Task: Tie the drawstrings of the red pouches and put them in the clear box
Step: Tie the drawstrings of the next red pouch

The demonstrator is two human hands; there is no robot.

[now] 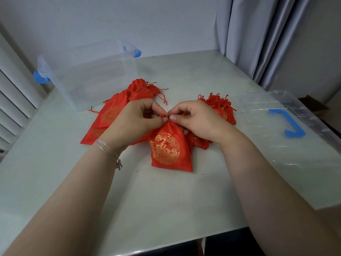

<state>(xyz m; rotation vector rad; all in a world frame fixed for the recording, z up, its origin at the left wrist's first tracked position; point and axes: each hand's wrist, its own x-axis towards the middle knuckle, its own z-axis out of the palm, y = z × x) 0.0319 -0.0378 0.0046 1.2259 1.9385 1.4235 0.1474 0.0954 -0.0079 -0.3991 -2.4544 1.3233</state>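
A red pouch (170, 148) with a gold round emblem lies on the table in front of me, its neck gathered. My left hand (134, 121) and my right hand (195, 119) meet at that neck, and each pinches a red drawstring (162, 115) between thumb and fingers. Several more red pouches (112, 111) lie in a heap behind my left hand. Another bunch of pouches (219, 104) sits behind my right hand. The clear box (88, 74) with blue latches stands at the back left; I see no pouch inside it.
The box's clear lid (287, 130) with a blue handle lies flat on the right side of the pale table (166, 196). A wall and grey curtain stand behind, and slatted shutters on the left. The table's front edge runs near my forearms.
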